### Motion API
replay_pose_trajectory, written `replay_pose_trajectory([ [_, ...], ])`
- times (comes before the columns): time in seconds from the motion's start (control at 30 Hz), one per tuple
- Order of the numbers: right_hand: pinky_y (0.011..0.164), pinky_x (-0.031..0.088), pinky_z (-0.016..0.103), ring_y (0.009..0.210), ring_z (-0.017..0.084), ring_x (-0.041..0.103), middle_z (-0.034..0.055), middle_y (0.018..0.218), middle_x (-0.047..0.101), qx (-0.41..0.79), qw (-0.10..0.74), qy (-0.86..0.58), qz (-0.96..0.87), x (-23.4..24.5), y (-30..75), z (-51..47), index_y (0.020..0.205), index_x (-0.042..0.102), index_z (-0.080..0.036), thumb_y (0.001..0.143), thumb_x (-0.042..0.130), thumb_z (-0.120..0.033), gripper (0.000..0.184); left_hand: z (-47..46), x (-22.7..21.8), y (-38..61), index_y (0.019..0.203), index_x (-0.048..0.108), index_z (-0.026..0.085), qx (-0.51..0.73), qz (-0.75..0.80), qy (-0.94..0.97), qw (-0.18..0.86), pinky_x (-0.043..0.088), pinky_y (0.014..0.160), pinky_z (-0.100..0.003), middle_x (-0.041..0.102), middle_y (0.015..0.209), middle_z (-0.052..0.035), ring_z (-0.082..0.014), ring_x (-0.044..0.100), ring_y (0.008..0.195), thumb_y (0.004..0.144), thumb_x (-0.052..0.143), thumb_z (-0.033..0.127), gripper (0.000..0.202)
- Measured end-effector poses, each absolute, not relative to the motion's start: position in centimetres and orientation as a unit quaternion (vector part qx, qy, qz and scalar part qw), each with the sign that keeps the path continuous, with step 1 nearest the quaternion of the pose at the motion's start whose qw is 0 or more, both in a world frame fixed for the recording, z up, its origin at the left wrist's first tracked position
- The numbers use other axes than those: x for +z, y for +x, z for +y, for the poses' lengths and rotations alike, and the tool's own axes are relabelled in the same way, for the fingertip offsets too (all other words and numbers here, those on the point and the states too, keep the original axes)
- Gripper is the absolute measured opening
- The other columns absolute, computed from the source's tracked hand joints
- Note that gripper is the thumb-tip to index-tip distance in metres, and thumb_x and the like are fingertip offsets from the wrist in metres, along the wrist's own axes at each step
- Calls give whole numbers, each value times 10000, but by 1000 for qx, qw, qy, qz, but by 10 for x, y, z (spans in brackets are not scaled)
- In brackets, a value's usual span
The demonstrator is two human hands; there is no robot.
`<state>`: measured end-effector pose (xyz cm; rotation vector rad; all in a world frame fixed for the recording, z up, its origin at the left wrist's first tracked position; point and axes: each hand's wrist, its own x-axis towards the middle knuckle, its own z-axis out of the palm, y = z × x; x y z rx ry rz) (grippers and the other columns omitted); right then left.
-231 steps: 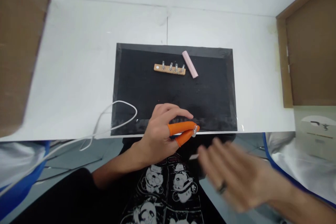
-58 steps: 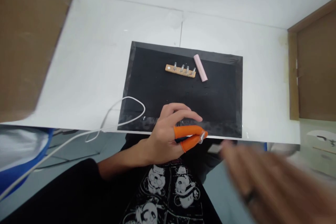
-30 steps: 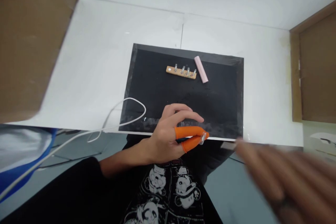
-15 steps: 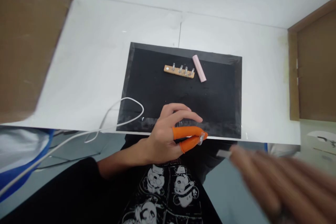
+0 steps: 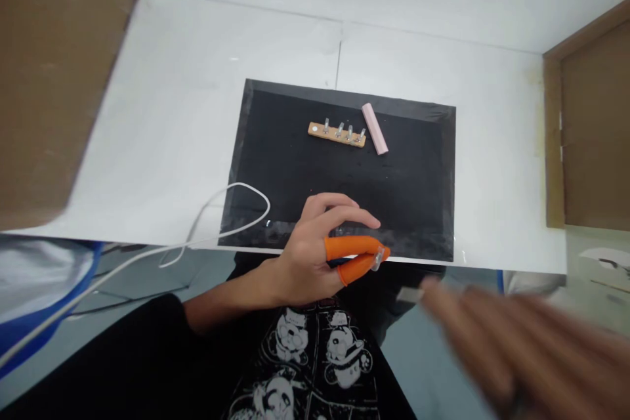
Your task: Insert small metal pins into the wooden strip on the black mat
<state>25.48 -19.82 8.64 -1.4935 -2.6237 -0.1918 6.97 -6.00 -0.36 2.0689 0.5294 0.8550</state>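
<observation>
My left hand (image 5: 302,256) rests at the front edge of the black mat (image 5: 305,180), with orange finger cots on thumb and index finger. Pinched between those two tips is a small clear curved piece (image 5: 377,258) that looks like a false nail tip. To the lower right, off the table edge, my right hand (image 5: 512,341) is blurred by motion. Its fingers are closed on a thin flat greyish-white strip (image 5: 409,294), whose kind I cannot make out. The strip's visible end points toward the clear piece and is apart from it.
Farther back on the mat lies a wooden strip (image 5: 322,133) with several clear pieces standing on it. Beside its right end is a pink bar (image 5: 375,129). A white cable (image 5: 246,228) loops over the mat's left corner. Brown panels (image 5: 59,79) flank the white table.
My right hand and the flat strip have shifted slightly left, toward the clear piece. My left hand keeps its pinch and stays in place.
</observation>
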Motion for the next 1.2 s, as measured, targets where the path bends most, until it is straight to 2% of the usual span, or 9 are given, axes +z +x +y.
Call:
replay_pose_trajectory([
  [0.03,772,522,398,892,263,689,119,1006,759,-60,68,-510,-855,87,265,-197,1161,687,-129,1029,414,-166,306,-59,-4,70,946,720,220,339,209,823,405,540,940,-417,757,1046,-52,-235,596,1062,881,755,157,97],
  [0.17,710,538,367,803,229,674,57,801,726,1,144,-569,-810,82,288,-201,1100,706,-229,1020,528,-338,223,-57,-4,70,927,733,209,338,219,823,400,539,949,-411,756,1035,-58,-232,601,1055,868,766,140,96],
  [0.27,694,533,365,768,224,652,57,741,694,16,143,-565,-813,72,282,-207,1108,705,-217,1010,542,-371,245,-55,-4,69,921,734,209,355,220,822,387,542,941,-416,749,1038,-64,-232,599,1055,873,757,131,94],
  [0.43,688,510,350,759,210,632,63,773,692,5,101,-536,-838,68,270,-192,1184,678,-186,995,535,-249,245,-36,-9,66,901,747,233,351,249,835,343,536,933,-434,751,1048,-51,-233,604,1040,901,744,192,42],
  [0.6,613,464,327,658,169,588,78,754,683,-1,87,-486,-870,67,267,-168,1152,624,-10,972,374,-6,308,21,-31,67,900,783,268,311,281,859,295,500,979,-462,751,1081,-27,-241,600,1082,899,754,275,30],
  [0.77,556,441,330,619,156,572,46,688,640,82,178,-505,-841,27,248,-176,1063,638,-8,984,449,-5,205,80,-54,68,948,784,309,276,317,866,272,418,1026,-513,745,1114,-20,-290,588,1125,868,774,360,96],
  [0.97,546,431,320,590,138,555,28,693,646,108,186,-521,-826,-11,232,-180,1033,646,-48,979,470,9,193,129,-70,60,1113,733,306,204,301,876,315,321,1105,-533,726,1189,-35,-327,549,1235,829,769,515,355],
  [1.1,520,385,322,581,143,538,21,677,611,124,187,-506,-832,-15,226,-169,1006,653,-42,969,483,3,179,145,-76,63,1096,737,357,183,302,873,337,263,1150,-555,715,1236,-4,-318,556,1244,828,754,536,322],
  [1.2,505,344,331,565,145,499,13,665,582,131,182,-495,-839,-19,218,-163,961,667,-65,955,489,2,190,148,-79,67,1090,743,330,170,295,875,345,221,1162,-579,710,1263,-23,-338,517,1304,829,760,534,331],
])
